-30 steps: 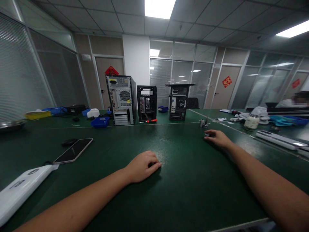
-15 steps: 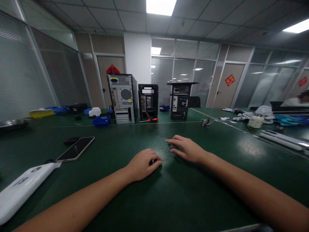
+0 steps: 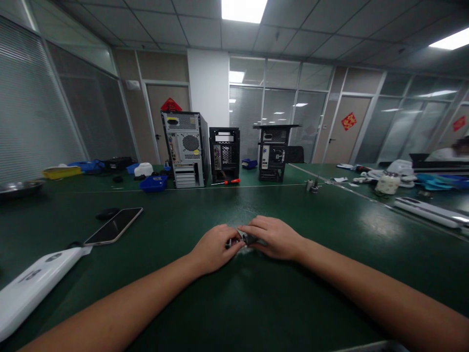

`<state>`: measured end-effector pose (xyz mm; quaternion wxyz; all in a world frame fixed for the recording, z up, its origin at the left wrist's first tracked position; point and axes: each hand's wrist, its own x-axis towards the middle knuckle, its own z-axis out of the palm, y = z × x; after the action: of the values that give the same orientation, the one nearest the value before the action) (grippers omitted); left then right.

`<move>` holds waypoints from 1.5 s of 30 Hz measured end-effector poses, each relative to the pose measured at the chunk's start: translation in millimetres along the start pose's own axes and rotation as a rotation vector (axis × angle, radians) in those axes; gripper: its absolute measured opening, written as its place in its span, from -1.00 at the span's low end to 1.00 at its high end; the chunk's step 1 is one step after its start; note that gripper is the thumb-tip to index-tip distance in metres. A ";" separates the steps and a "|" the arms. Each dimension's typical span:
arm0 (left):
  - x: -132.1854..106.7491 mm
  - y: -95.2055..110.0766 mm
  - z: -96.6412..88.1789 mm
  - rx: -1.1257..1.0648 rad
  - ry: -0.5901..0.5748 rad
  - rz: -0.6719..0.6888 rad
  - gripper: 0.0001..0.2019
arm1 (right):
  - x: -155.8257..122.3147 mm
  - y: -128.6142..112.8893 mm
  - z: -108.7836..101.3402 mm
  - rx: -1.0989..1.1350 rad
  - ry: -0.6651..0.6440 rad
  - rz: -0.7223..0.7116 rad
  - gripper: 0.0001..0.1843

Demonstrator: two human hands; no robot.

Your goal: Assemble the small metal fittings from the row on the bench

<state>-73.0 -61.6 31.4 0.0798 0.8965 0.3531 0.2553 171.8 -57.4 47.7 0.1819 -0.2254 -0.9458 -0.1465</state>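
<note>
Over the middle of the green tabletop (image 3: 205, 210), my two hands meet. My left hand (image 3: 216, 248) has its thumb and fingers curled in a pinch; the little that shows between them is too small to name. My right hand (image 3: 275, 238) is closed around a small grey metallic piece (image 3: 249, 239), mostly covered by its fingers. That piece is right at my left fingertips; whether it touches what they pinch is hidden.
Computer cases (image 3: 185, 149) stand at the back, with a red-handled screwdriver (image 3: 231, 182) and a blue tray (image 3: 154, 184) near them. A phone (image 3: 114, 227) and a white device (image 3: 32, 288) lie left. Small metal parts (image 3: 312, 186) and a jar (image 3: 388, 184) sit right.
My right hand has moved left and toward me, bringing the grey piece up to my left hand. My left hand has hardly moved.
</note>
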 end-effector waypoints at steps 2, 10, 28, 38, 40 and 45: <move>0.1 0.9 -0.2 -0.002 -0.004 -0.012 -0.84 | -1.8 5.6 2.4 -0.039 0.020 0.018 -0.46; -2.7 6.7 -7.4 0.000 -0.023 0.023 -0.83 | -6.6 14.0 -1.1 0.086 0.166 0.259 -0.61; -0.6 -0.4 -2.0 0.047 -0.042 0.231 -0.62 | 8.6 -15.6 1.0 0.048 0.019 -0.008 -0.84; -1.7 1.1 -3.3 0.040 -0.039 0.229 -0.66 | 6.7 -5.2 -5.6 -0.003 -0.043 0.041 -0.83; -2.6 2.9 -5.0 0.049 -0.046 0.213 -0.67 | -1.4 15.6 -8.3 -0.053 -0.044 0.127 -0.83; -8.2 2.9 -12.3 0.046 -0.062 0.174 -0.65 | -53.2 96.6 -12.4 -0.142 -0.052 0.551 -0.72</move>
<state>-82.6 -69.7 39.6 0.0477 0.9330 0.2768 0.2251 265.9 0.9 55.7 0.1742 -0.4897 -0.8407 -0.1518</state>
